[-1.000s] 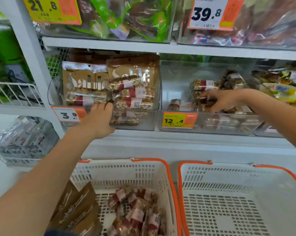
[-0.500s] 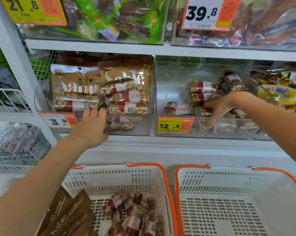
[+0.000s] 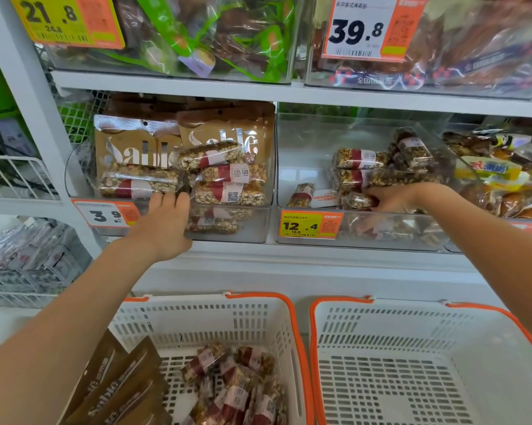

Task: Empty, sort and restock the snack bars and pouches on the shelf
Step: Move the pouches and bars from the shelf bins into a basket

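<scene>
Two clear bins sit on the middle shelf. The left bin (image 3: 258, 222) holds brown Sable pouches (image 3: 130, 148) at the back and several nut bars (image 3: 228, 173) stacked in front. My left hand (image 3: 163, 225) reaches over its front wall, fingertips on the bars; what they grip is hidden. The right bin (image 3: 304, 142) holds darker nut bars (image 3: 356, 157). My right hand (image 3: 393, 199) is inside it, fingers closed around a nut bar (image 3: 358, 200) low in the pile.
Two white baskets with orange rims stand below: the left basket (image 3: 197, 320) holds nut bars and brown pouches, the right basket (image 3: 411, 332) holds nothing. Price tags hang on the bin fronts. Yellow-wrapped snacks (image 3: 488, 170) fill the bin at far right. A wire rack (image 3: 13, 176) is at left.
My right hand has dropped lower and reached further left into the right bin, onto a bar. My left hand has stayed at the left bin's front.
</scene>
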`<state>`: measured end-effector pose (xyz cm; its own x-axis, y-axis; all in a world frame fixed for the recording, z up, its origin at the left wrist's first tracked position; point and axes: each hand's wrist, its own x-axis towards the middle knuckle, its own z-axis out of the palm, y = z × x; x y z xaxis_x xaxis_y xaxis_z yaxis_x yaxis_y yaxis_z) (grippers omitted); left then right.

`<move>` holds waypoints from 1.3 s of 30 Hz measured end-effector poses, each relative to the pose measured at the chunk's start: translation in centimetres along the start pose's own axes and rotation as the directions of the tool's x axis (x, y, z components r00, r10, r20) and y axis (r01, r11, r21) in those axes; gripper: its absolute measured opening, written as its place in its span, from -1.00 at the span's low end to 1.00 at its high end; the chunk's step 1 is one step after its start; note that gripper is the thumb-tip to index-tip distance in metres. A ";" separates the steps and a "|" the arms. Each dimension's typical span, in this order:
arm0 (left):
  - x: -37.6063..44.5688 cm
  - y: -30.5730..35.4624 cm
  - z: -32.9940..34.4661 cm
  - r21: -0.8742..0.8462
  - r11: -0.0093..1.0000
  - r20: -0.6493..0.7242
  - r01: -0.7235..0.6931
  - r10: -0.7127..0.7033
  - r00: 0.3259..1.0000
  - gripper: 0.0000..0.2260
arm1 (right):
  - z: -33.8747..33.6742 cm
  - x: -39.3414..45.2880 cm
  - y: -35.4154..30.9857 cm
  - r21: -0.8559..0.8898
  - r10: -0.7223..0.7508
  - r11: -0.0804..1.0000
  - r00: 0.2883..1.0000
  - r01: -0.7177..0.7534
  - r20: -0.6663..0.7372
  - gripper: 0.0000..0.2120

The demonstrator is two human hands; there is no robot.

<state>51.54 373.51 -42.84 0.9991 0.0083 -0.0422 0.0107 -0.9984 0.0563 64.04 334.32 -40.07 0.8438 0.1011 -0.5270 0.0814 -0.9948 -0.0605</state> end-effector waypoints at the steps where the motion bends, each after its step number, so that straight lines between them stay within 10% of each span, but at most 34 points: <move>1: 0.0 0.0 0.0 0.002 1.000 -0.001 -0.002 0.002 1.000 -0.47 | 0.0 0.0 -0.1 0.009 -0.011 1.000 1.000 0.012 -0.010 0.14; 8: -0.1 -0.1 -0.1 0.018 1.000 0.003 -0.004 0.003 1.000 -0.46 | 0.1 0.0 -0.4 -0.010 -0.072 0.997 0.997 0.072 -0.012 0.23; 14: -0.1 0.0 -0.1 0.023 1.000 0.005 -0.002 0.002 1.000 -0.48 | 1.0 -0.7 0.0 0.204 -0.123 0.967 0.983 0.149 -0.134 -0.30; 18: -0.1 0.1 0.0 0.021 1.000 0.000 0.006 -0.006 1.000 -0.50 | 1.3 -1.2 -0.1 0.269 -0.113 0.939 0.932 0.213 -0.346 -0.28; 25: -0.1 0.3 0.1 0.033 0.999 0.000 0.015 -0.015 1.000 -0.48 | 1.8 -5.9 -2.4 -0.041 -0.231 0.947 0.588 0.319 -0.775 -0.31; 31: -0.4 0.3 -0.1 0.051 0.999 -0.002 0.012 -0.012 1.000 -0.45 | 5.3 -11.2 -7.9 -0.200 -0.512 0.745 0.353 0.636 -0.783 -0.32; 34: -0.8 0.6 -0.3 0.047 0.999 -0.011 0.017 -0.016 1.000 -0.48 | 12.7 -10.6 -11.1 -0.254 -0.643 0.668 0.370 0.699 -0.671 -0.32; 39: -0.9 0.5 -0.3 0.026 1.000 -0.009 0.004 -0.004 1.000 -0.49 | 30.1 -6.3 -13.9 -0.255 -0.671 0.739 0.650 0.624 -0.356 -0.26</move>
<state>50.65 373.06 -42.44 0.9994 0.0127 -0.0332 0.0137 -0.9994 0.0306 41.62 347.75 -61.46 0.6827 0.7307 -0.0001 0.7216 -0.6742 -0.1575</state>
